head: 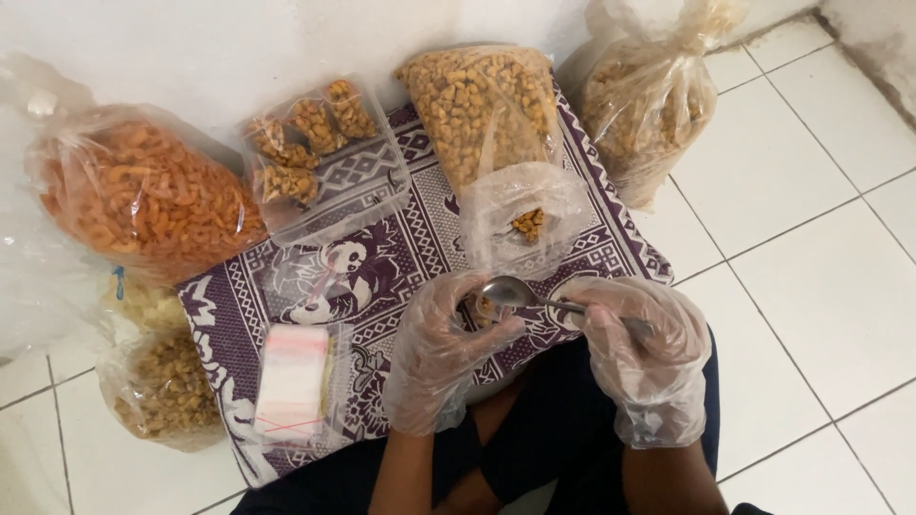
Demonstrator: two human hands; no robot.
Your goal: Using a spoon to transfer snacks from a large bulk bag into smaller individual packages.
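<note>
The right hand (641,355), in a loose clear glove, closes its fingers on the handle of a metal spoon (510,292), bowl tipped toward the left hand (441,351), whose gloved fingers curl shut around a small packet (482,307) held under the spoon, mouth up, seemingly to catch the snack. Both hover over the near edge of a purple patterned cloth (401,238) on the tiled floor (811,219). An open clear bag (525,221) sits just ahead, within spoon's reach. At the cloth's far edge stands a big bag of golden snacks (482,105); an orange bag (143,195) lies off the left edge; a stack of empty plastic bags (291,381) waits near the left corner.
</note>
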